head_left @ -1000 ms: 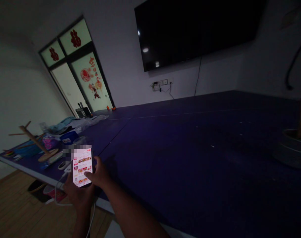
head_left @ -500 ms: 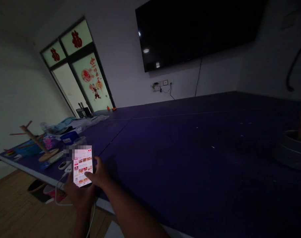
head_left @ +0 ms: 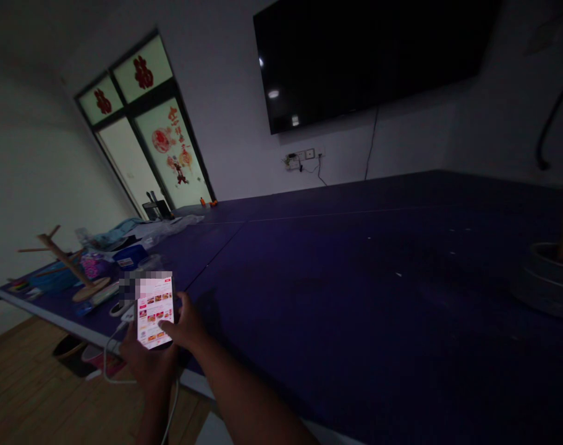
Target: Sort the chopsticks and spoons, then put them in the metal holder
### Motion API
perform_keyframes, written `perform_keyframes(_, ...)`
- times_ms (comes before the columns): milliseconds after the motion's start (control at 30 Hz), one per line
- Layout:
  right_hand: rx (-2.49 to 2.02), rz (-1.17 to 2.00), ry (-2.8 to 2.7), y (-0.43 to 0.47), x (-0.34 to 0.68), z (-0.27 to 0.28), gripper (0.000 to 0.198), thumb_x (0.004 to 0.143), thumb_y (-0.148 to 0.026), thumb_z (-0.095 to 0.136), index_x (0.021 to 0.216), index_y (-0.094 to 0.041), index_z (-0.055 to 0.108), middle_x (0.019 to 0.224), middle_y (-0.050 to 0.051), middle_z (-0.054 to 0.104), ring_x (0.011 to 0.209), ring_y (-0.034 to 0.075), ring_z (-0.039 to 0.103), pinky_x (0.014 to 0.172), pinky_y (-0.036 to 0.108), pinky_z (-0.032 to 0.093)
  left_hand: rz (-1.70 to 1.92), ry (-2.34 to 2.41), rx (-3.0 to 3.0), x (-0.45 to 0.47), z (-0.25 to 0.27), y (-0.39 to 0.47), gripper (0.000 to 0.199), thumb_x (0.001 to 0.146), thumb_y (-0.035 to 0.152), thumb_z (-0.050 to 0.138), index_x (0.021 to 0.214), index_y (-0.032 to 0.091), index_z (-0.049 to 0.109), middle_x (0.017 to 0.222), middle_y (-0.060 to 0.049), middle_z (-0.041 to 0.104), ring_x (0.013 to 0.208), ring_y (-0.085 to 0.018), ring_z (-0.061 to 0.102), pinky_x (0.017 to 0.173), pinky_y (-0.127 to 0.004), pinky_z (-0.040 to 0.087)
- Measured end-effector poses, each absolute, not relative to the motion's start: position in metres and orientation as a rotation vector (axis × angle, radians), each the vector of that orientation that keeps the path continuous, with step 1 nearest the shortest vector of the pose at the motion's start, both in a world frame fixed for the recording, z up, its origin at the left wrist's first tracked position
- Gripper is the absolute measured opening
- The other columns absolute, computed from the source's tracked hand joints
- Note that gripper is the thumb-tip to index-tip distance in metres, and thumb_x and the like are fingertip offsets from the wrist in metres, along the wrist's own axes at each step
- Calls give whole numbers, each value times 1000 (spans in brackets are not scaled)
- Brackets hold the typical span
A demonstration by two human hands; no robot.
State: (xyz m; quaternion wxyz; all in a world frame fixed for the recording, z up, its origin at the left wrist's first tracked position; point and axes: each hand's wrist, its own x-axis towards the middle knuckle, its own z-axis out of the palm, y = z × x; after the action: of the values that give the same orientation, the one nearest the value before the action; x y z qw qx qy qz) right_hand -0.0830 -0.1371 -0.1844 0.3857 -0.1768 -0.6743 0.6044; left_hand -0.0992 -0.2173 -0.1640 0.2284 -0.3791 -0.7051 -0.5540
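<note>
Phone (head_left: 155, 318) over table (head_left: 355, 296) near edge; wooden stand (head_left: 70, 266) left on table; television (head_left: 369, 55) on wall behind

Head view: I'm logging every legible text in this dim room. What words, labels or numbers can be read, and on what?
Nothing reads clearly enough to quote.
Phone, held in the left hand and touched by the right hand: rows of pink and white listings, text too small; top pixelated.
Window panes: red paper-cut characters, too blurred to read.
Door glass: red decorations, unreadable.
Blue box on the table: white label, too small.
</note>
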Motion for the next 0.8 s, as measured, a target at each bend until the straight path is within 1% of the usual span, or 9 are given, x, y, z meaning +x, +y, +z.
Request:
perform_keyframes(67,-438,1534,-1718,-138,-81,-183,74,66,-20,67,132,-19,35,109,9,63,100,23,61,79,35,52,-1498,-1932,-1057,-98,-163,-217,49,47,38,70,87,14,58,74,-5,66,59,-23,62,53,-35,52)
perform_keyframes(200,-294,1484,-1758,-141,-71,-176,84,71,-22,64,142,-21,19,118,8,60,102,21,60,84,35,50,-1423,-1883,-1084,-90,-155,-218,38,51,36,66,83,17,57,73,-3,64,58,-20,61,54,-31,50)
perform_keyframes(233,-251,1450,-1799,-142,-67,-173,83,73,-25,63,143,-23,17,119,7,59,102,21,60,85,34,49,-1414,-1873,-1095,-88,-153,-219,35,52,35,64,82,17,57,72,-3,64,58,-20,61,53,-31,49)
perform_keyframes(367,-255,1222,-2028,-146,-53,-165,66,80,-35,56,141,-32,30,116,5,60,100,24,59,86,38,48,-1368,-1841,-1119,-87,-152,-220,30,55,33,60,81,18,55,71,-4,63,56,-19,59,52,-30,46)
perform_keyframes(500,-279,1089,-2101,-148,-48,-162,57,84,-38,52,138,-37,34,112,4,61,97,24,58,81,37,48,-1354,-1819,-1133,-93,-156,-220,30,58,34,59,84,18,57,75,-6,63,59,-20,60,55,-31,45)
perform_keyframes(667,-350,1079,-2116,-149,-50,-163,53,84,-42,51,136,-39,39,107,5,60,89,24,59,78,39,48,-1262,-1783,-1167,-101,-160,-218,30,61,38,57,82,16,59,73,-6,61,59,-20,58,56,-33,46)
perform_keyframes(733,-340,1082,-2112,-149,-50,-163,54,84,-42,50,136,-38,38,106,5,61,88,23,60,78,39,49,-1258,-1813,-1145,-102,-162,-218,31,61,38,57,82,16,59,72,-6,60,56,-19,56,53,-33,46)
perform_keyframes(800,-317,1097,-2101,-148,-50,-163,56,84,-41,50,138,-36,36,107,6,62,90,24,60,79,38,49,-1306,-1860,-1115,-101,-163,-219,33,61,37,59,86,16,58,73,-5,60,55,-18,56,52,-32,46)
